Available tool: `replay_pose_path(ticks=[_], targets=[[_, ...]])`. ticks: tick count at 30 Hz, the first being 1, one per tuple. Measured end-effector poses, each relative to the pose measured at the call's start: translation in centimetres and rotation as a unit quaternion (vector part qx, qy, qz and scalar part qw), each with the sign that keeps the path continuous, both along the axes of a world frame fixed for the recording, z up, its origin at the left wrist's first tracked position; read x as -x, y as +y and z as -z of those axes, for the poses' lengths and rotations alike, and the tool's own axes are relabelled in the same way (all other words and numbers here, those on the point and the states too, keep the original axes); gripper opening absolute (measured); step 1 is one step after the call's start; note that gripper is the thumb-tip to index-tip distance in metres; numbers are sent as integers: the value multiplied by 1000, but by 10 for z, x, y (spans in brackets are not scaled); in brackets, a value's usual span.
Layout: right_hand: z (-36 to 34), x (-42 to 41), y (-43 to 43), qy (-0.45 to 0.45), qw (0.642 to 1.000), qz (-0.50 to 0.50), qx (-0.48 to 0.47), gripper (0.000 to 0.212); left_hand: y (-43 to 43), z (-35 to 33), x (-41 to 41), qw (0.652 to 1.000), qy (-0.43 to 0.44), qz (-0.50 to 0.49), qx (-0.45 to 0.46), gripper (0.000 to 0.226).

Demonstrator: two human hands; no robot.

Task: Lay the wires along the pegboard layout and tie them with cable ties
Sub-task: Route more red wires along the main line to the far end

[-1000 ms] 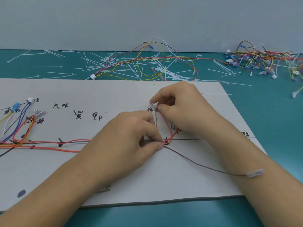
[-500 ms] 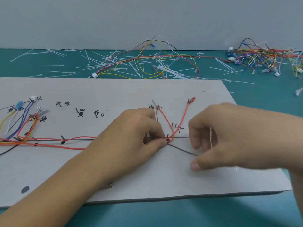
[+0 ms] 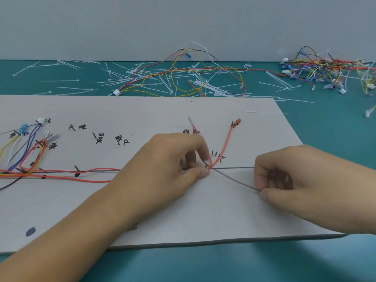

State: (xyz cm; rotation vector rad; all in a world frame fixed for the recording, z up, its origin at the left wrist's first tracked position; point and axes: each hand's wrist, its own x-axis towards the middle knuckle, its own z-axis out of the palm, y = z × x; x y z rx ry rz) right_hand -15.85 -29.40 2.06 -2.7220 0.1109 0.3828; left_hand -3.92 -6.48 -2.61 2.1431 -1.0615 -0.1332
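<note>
A grey pegboard (image 3: 142, 110) with handwritten labels and short pegs lies on the teal table. A bundle of red, yellow, blue and white wires (image 3: 30, 159) runs along it from the left. My left hand (image 3: 173, 165) pinches the wires at a junction near the board's middle, where a red wire (image 3: 225, 143) branches up to a red terminal (image 3: 237, 121). My right hand (image 3: 295, 180) pinches a thin grey wire (image 3: 234, 179) that runs diagonally from that junction. The grey wire's end is hidden in my fingers.
Loose white cable ties (image 3: 142, 78) lie scattered across the table behind the board. A loose wire harness (image 3: 203, 78) lies among them. A tangle of coloured wires with connectors (image 3: 325, 70) sits at the back right. One cable tie (image 3: 266, 112) rests on the board's right edge.
My right hand left the upper branch near the label, dropped down to the right and took hold of the grey wire. The red wire with its terminal now lies uncovered. My left hand stayed put.
</note>
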Motion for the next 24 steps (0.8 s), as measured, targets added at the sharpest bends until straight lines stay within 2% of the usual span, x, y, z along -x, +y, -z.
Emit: replay_pose_path(ticks=[3, 7, 12, 16, 19, 24], targets=[[0, 4, -14, -29, 999, 35, -12, 15, -2, 0, -1, 1000, -10, 6, -7, 12], [4, 7, -22, -42, 998, 47, -31, 16, -3, 1, 0, 1000, -7, 0, -3, 13], [2, 11, -13, -94, 985, 38, -143, 15, -4, -1, 0, 999, -27, 17, -11, 25], [-5, 10, -6, -88, 977, 36, -192, 16, -5, -1, -1, 999, -28, 22, -5, 13], [0, 8, -4, -48, 985, 57, -155, 9, -3, -1, -3, 1000, -15, 9, 7, 11], [9, 6, -9, -45, 982, 128, -131, 16, 0, -3, -4, 999, -23, 8, 22, 5]])
